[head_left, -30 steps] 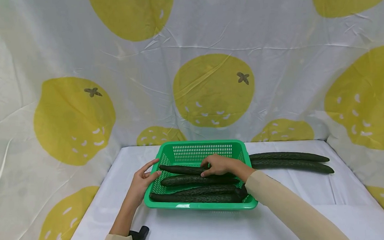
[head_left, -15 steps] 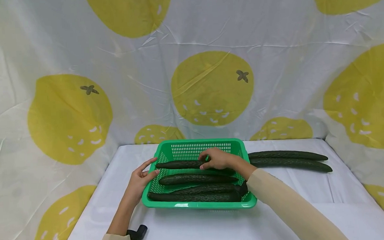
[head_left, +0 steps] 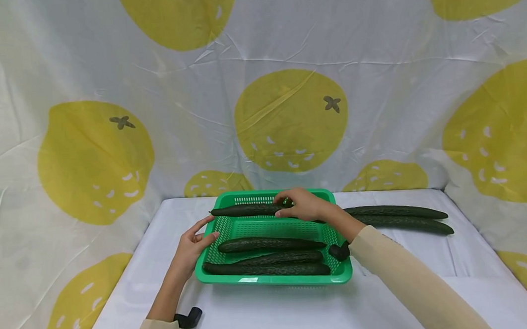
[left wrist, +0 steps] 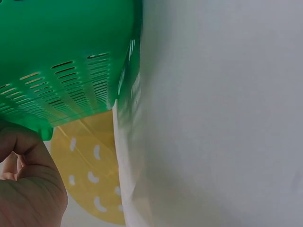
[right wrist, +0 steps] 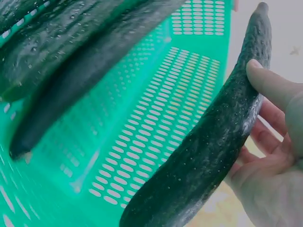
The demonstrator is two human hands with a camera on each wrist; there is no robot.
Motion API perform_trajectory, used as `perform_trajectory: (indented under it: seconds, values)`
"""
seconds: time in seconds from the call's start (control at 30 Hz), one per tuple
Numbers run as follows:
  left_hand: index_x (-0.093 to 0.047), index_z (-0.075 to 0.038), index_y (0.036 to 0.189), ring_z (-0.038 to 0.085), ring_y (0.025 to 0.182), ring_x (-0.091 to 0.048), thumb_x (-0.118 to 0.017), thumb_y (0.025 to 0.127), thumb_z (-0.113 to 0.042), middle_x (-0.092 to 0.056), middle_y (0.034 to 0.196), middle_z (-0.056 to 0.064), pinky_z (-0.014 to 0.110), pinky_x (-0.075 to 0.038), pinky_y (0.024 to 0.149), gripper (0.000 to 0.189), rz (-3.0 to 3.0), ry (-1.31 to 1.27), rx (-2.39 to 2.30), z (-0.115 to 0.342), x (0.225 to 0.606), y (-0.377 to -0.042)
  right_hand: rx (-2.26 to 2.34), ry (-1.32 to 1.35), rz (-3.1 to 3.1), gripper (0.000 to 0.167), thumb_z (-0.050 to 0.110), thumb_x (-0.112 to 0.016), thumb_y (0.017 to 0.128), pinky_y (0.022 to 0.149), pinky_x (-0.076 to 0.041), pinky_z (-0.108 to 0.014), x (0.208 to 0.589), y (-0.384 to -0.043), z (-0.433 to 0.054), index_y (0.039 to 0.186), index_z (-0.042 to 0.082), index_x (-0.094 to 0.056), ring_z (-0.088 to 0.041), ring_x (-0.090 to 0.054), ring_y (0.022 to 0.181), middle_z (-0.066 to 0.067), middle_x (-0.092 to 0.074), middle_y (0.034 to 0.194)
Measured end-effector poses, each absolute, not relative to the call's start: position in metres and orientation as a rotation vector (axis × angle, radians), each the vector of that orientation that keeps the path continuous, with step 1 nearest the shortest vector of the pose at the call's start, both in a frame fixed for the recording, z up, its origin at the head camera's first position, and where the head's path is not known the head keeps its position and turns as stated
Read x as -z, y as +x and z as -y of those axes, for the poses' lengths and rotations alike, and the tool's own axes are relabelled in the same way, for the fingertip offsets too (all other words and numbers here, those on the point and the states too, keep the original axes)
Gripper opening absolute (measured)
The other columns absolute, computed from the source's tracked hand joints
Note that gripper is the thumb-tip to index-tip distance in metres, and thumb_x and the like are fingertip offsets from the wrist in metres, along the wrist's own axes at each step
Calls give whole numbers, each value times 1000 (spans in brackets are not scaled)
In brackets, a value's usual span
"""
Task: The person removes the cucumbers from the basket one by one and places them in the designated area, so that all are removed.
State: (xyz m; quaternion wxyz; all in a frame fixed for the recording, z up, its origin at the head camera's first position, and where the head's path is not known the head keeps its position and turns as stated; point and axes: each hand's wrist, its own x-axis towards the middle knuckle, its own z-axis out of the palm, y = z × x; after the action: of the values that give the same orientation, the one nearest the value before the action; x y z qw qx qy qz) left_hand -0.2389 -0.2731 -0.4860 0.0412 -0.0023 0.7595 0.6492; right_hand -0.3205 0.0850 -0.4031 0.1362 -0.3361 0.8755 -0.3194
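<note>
A green plastic basket (head_left: 296, 282) stands on the white table, with several dark green cucumbers (head_left: 272, 243) lying lengthwise in its front half. My right hand (head_left: 303, 204) grips another cucumber (head_left: 243, 210) above the basket's back part, roughly level. In the right wrist view, the thumb lies across this raised cucumber (right wrist: 189, 156) and the fingers curl behind it. At the basket's left end, my left hand (head_left: 192, 247) holds the rim between thumb and fingers. The left wrist view has the left hand (left wrist: 33, 184) under the rim's edge, its fingertips partly hidden.
Two long cucumbers (head_left: 410, 225) lie side by side on the table right of the basket, partly behind the right forearm. A cloth (head_left: 292, 118) printed with yellow fruit hangs behind the table. Black wrist devices (head_left: 189, 317) sit on both wrists.
The right hand has lifted its cucumber up and away from the others toward the basket's back edge. The left hand stays at the left rim.
</note>
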Motion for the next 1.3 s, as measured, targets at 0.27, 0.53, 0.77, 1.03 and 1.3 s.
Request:
perform_trajectory:
  seconds: [0.27,0.53,0.77,1.03,1.3]
  values:
    - [-47,-25,154,12,69,-69,-72,99,-27,-74,86,5,29,-59,64,61,-2298,48,-2022,274,487,-239,993,-1011,-2595,43,35,-69,101,93,-54,-41,378,-308,-104,139,16,-62,-24,-63,118,-5,-64,136]
    - [-48,-27,154,14,74,-71,-73,98,-30,-76,89,4,31,-60,68,61,-2305,18,-1990,275,489,-239,1066,-1043,-2626,40,30,-71,99,88,-55,-39,365,-297,-129,136,15,-65,-21,-63,110,-5,-66,132]
    - [-49,-26,153,14,74,-71,-73,98,-30,-75,88,6,32,-61,69,61,-2317,18,-1989,275,487,-239,1106,-1027,-2650,40,26,-72,99,90,-54,-41,362,-288,-163,135,12,-65,-21,-61,107,-7,-66,130]
    - [-48,-26,154,13,68,-68,-73,98,-30,-71,81,6,31,-60,65,62,-2341,19,-1962,274,486,-237,1133,-946,-2701,40,31,-71,99,89,-53,-40,372,-279,-203,134,15,-65,-20,-60,105,-3,-65,128]
    - [-48,-25,154,14,73,-71,-73,98,-30,-75,88,7,33,-62,68,61,-2335,34,-1972,274,485,-239,1104,-917,-2811,34,30,-73,98,86,-54,-31,377,-266,-235,130,20,-68,-15,-60,101,3,-68,122]
